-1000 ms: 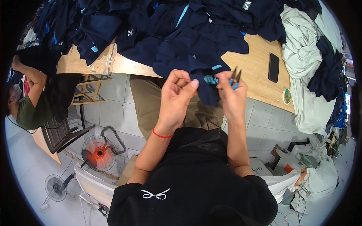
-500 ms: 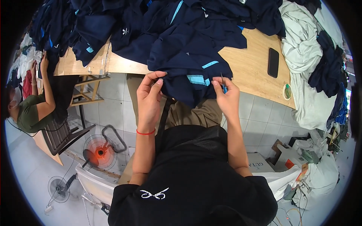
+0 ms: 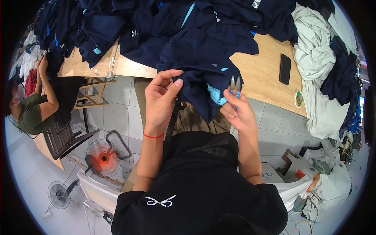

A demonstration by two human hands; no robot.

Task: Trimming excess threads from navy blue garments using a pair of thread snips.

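A navy garment (image 3: 196,88) hangs over the near table edge toward my lap, with light-blue trim (image 3: 215,95) showing on it. Thumb and fingers of my left hand (image 3: 160,100) pinch its left side. My right hand (image 3: 242,113) is closed round small thread snips (image 3: 234,84) with blue handles, their two pointed blades up and apart. The snips are beside the trim, at the garment's right side. Whether my right fingers also touch the cloth, I cannot tell.
More navy garments (image 3: 137,23) are heaped across the wooden table (image 3: 266,78). A black phone (image 3: 285,69) lies at right, by pale cloth (image 3: 313,39) draped over the side. A co-worker (image 3: 37,109) sits at far left. Fans (image 3: 103,158) stand on the floor.
My right hand has moved down and right, and the snips' blades now point up in plain view. My left hand has shifted right with the cloth, which is more folded.
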